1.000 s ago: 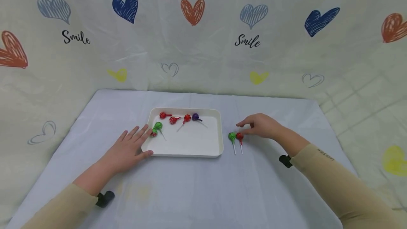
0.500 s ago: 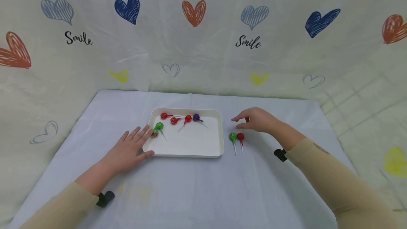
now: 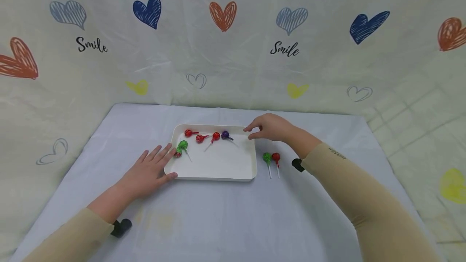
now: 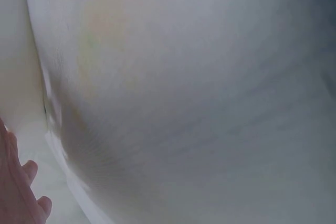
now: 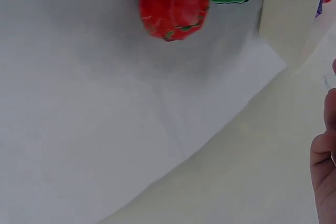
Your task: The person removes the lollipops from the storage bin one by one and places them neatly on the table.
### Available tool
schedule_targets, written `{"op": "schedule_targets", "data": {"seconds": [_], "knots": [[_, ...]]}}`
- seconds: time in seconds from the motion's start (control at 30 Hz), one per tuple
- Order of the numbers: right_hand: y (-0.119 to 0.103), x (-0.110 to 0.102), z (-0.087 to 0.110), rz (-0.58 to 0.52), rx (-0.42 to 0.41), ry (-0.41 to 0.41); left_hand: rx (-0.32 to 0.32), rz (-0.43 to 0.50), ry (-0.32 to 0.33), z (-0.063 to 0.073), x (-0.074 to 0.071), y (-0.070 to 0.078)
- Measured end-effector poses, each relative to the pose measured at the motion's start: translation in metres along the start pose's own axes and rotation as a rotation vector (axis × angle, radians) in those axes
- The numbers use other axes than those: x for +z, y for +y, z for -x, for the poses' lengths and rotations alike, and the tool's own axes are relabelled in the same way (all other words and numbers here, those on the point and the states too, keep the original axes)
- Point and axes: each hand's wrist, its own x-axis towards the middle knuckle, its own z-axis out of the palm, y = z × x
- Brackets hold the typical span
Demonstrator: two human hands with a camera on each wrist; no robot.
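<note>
My left hand (image 3: 145, 173) lies with spread fingers at the left rim of a white tray (image 3: 214, 167). Close to its fingertips in the tray are a green lollipop (image 3: 183, 144) and a red-and-green lollipop (image 3: 178, 153). Over the tray's back right corner hovers my right hand (image 3: 274, 127), thumb and forefinger apart, nothing visible between them. The nearest lollipop to it is a purple one (image 3: 225, 134); several red lollipops (image 3: 216, 136) lie along the tray's back. Outside the tray, a green lollipop (image 3: 267, 157) and a red lollipop (image 5: 174, 9) lie side by side.
A white cloth (image 3: 218, 221) covers the table, with a faint yellowish stain at the front left. Behind the table's back edge hangs a pale curtain (image 3: 247, 60) printed with hearts and "Smile". A dark wrist camera (image 3: 121, 227) sits under the left sleeve.
My right hand has moved left and back, from beside the two lollipops outside the tray to over its back right corner. The left hand has stayed at the rim.
</note>
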Motion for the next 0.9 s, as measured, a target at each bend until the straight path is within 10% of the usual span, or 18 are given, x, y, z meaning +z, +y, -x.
{"op": "schedule_targets", "data": {"seconds": [0.9], "knots": [[-0.042, 0.019, -0.073, 0.257, -0.023, -0.133, -0.012, 0.002, -0.004, 0.000, 0.000, -0.002]]}}
